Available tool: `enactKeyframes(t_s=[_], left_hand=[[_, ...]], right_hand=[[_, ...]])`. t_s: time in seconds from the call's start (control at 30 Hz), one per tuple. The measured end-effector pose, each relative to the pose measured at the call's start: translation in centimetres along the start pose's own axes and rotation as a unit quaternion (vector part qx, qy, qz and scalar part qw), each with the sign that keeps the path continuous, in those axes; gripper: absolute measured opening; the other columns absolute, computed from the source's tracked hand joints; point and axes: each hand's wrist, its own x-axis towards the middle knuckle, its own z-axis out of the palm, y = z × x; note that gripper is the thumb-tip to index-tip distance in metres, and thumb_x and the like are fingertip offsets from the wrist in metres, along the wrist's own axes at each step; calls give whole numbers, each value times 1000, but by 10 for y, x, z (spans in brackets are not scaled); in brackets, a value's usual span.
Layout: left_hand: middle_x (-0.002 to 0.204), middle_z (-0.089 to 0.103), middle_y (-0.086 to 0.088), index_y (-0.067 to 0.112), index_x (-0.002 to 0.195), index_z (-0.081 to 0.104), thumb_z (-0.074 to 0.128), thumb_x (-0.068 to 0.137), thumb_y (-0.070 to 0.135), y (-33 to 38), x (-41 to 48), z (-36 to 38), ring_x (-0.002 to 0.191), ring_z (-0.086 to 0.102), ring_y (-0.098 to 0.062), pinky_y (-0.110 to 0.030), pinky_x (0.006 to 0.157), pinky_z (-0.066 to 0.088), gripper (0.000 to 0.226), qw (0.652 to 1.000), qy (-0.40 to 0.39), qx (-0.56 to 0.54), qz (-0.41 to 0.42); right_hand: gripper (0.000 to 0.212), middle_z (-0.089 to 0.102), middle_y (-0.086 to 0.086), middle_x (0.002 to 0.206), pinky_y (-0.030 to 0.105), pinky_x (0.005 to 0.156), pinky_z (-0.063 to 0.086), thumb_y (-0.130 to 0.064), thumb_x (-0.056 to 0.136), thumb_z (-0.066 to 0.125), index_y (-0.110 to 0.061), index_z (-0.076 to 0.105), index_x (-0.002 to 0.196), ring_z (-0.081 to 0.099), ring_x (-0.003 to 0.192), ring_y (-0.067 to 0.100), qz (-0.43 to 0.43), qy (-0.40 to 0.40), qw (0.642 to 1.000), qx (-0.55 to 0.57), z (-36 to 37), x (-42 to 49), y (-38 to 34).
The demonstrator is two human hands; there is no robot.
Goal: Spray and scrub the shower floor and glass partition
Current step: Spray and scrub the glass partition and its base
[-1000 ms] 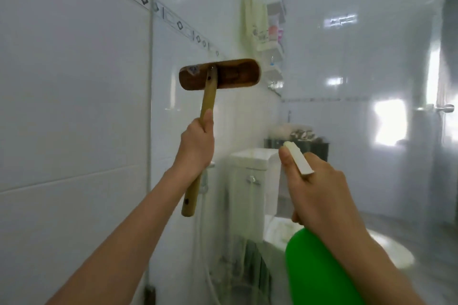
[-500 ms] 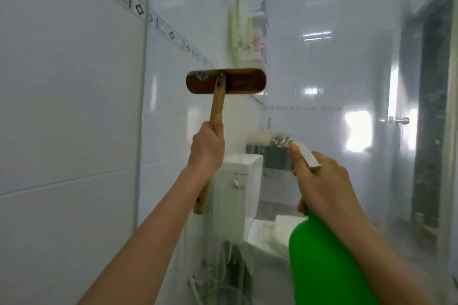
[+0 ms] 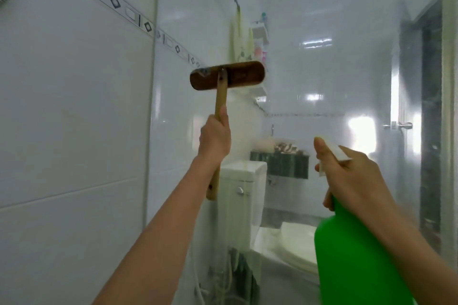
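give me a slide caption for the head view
Shower cleaning: left hand holds a wooden-handled brush up at the glass partition while the right hand grips a green spray bottle.

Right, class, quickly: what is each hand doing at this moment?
Left hand: closed round the brown wooden-handled scrub brush.
Right hand: closed round the green plastic spray bottle.

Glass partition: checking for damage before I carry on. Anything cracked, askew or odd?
No crack or damage shows. The glass partition looks hazy, with streaks low down. The wooden scrub brush and green spray bottle look intact.
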Motion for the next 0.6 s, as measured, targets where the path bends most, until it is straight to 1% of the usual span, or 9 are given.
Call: enactKeyframes(t_s=[0.1,0.17,0.23,0.27,0.3,0.4,0.47,0.53,0.6], left_hand=[[68,53,4,19,90,50,21,95,57,-60,-113,16,54,50,-7,-20,48,41,48,994,-102,31,1],[66,53,5,21,89,49,22,94,59,-74,-134,10,52,50,-7,-23,48,43,47,988,-143,61,20],[75,59,0,18,93,49,24,96,55,-65,-96,-4,63,57,-15,-28,53,43,45,983,-102,143,48],[81,61,-4,15,96,50,23,97,55,-53,-67,-13,69,59,-21,-30,57,45,48,985,-68,153,44],[82,60,-7,12,98,51,22,97,55,-42,-37,-25,69,59,-23,-32,58,47,52,988,-43,146,25],[73,55,-8,6,97,52,20,99,53,-24,22,-49,57,54,-20,-30,48,47,56,996,6,41,-78],[78,60,-11,5,96,54,19,98,54,-38,9,-41,62,58,-26,-35,55,53,60,995,17,24,-99],[88,63,-12,10,93,55,20,96,57,-66,-43,-18,73,62,-28,-40,68,55,59,995,-1,65,-76],[81,61,-4,18,87,51,20,95,58,-79,-103,-4,66,59,-17,-34,63,53,51,994,-64,76,-38]], right_hand=[[57,63,10,61,7,35,34,-56,98,30,-9,62,95,62,41,2,1,-7,1000,-4,-1,-9,1],[57,64,10,60,13,41,35,-55,99,31,-9,63,95,62,39,5,-7,-3,1000,-10,-5,-11,1],[56,65,13,62,20,45,38,-54,100,33,-7,63,94,61,36,8,-10,5,1000,-1,-14,-10,-2],[57,65,14,64,21,46,40,-54,100,34,-5,63,94,60,35,9,-12,10,1000,5,-19,-9,-4],[59,65,15,65,23,46,42,-54,99,34,-3,63,94,60,35,9,-16,15,1000,5,-22,-9,-5],[60,66,16,69,23,46,44,-54,99,34,-2,62,93,60,33,10,-21,25,999,4,-26,-9,-7],[56,66,14,71,20,44,41,-54,99,34,-6,61,92,59,33,10,-18,18,1000,10,-25,-11,-7],[54,65,12,65,16,43,39,-54,99,34,-9,62,90,60,33,10,-11,9,1000,15,-21,-13,-6],[55,64,12,63,15,42,37,-55,100,33,-9,62,91,60,34,10,-4,5,1000,17,-19,-14,-4]])
